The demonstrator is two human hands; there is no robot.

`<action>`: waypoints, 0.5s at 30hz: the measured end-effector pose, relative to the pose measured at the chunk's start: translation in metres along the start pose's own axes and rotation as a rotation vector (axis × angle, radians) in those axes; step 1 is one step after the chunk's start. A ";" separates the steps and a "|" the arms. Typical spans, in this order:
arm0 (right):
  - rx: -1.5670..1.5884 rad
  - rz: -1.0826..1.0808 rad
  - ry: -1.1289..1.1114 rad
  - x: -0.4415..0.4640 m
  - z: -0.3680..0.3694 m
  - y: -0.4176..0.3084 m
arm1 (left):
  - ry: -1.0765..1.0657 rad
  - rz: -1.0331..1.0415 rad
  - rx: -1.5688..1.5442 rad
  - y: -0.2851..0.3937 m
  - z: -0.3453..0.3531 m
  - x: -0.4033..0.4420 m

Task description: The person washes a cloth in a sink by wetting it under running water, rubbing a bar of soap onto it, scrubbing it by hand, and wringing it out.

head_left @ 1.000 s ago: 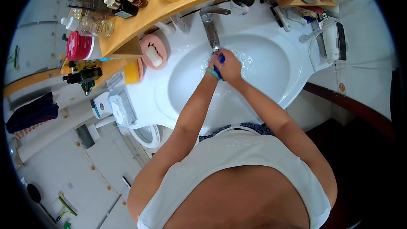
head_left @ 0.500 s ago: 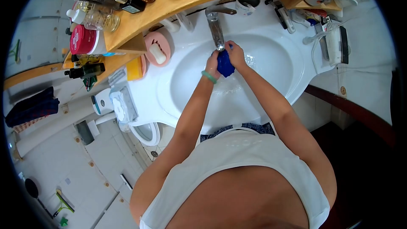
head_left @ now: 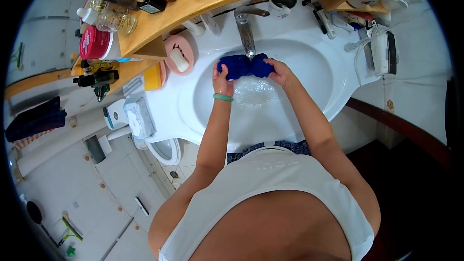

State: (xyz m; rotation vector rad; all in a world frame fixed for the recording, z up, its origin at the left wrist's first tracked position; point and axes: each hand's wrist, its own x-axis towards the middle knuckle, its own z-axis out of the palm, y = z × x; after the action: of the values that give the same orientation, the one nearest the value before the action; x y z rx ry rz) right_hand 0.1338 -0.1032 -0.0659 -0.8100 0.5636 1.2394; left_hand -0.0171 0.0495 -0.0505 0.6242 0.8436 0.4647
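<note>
Probably soft, limp and water-heavy, the blue cloth (head_left: 238,67) is held beneath the faucet (head_left: 245,34) toward twelve o'clock over the sink (head_left: 309,89), the left hand (head_left: 222,80) pinching its nine-o'clock end and the right hand (head_left: 281,72) its three-o'clock end, sensible grips if it turns slippery.

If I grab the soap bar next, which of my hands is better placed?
Probably your left hand: it holds the end of the blue cloth nearer the soap bar in the pink dish. Your right hand holds the opposite end, farther away.
</note>
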 end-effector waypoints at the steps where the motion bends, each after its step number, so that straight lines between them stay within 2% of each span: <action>1: -0.002 0.000 0.000 -0.010 0.013 0.002 | 0.002 -0.083 0.014 -0.002 0.006 -0.004; 3: -0.186 -0.231 0.015 -0.028 0.032 0.006 | 0.025 -0.250 0.011 -0.002 0.016 -0.011; 4: -0.188 -0.233 0.017 -0.032 0.032 0.008 | 0.024 -0.251 0.009 -0.007 0.015 -0.011; 6: -0.471 -0.427 -0.129 -0.040 0.033 0.010 | 0.048 -0.364 -0.290 -0.015 0.017 -0.011; 7: -0.474 -0.423 -0.130 -0.046 0.034 0.013 | 0.051 -0.363 -0.294 -0.015 0.021 -0.012; 9: -0.745 -0.461 -0.155 -0.062 0.036 0.020 | -0.265 -0.484 -0.563 -0.012 0.034 -0.009; 11: -0.790 -0.449 -0.152 -0.075 0.038 0.027 | -0.241 -0.369 -0.261 -0.022 0.049 -0.003; 13: -0.746 -0.526 -0.127 -0.083 0.037 0.032 | -0.166 -0.407 -0.069 -0.028 0.054 0.003; 14: -0.709 -0.520 -0.066 -0.073 0.025 0.034 | -0.163 -0.412 -0.075 -0.029 0.052 0.002; 15: -0.713 -0.517 -0.062 -0.070 0.020 0.031 | -0.189 -0.515 -0.156 -0.023 0.053 0.000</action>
State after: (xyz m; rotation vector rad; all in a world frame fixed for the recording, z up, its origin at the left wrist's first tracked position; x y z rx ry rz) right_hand 0.0849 -0.1258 -0.0081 -1.4005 -0.1707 0.9651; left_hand 0.0281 0.0158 -0.0394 0.2834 0.7445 0.0016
